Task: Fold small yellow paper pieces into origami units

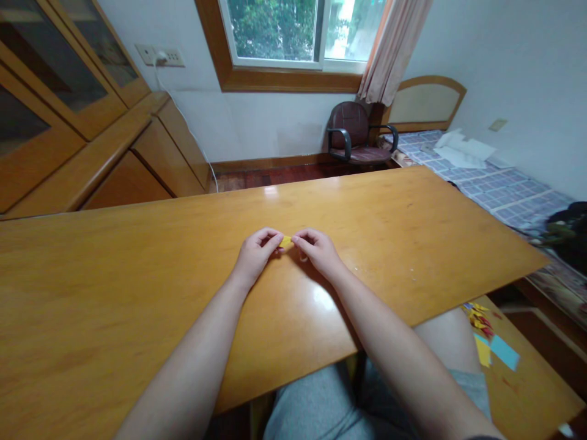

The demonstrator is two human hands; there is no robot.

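Note:
A small yellow piece of paper (287, 241) is stretched between my two hands, just above the wooden table (183, 275). My left hand (259, 252) pinches its left end between thumb and fingers. On the other side, my right hand (317, 249) grips the right end the same way. A bit of red shows under the left fingertips; whether it belongs to the same paper I cannot tell. Most of the paper is hidden by my fingers, so its folds are not clear.
Low at the right, a wooden bench (527, 391) bears a pile of yellow and red folded papers (479, 319), a blue sheet (505, 352) and a yellow sheet (483, 351). Beyond the table stand an armchair (351, 131) and a bed (490, 177). A cabinet (105, 159) lines the left.

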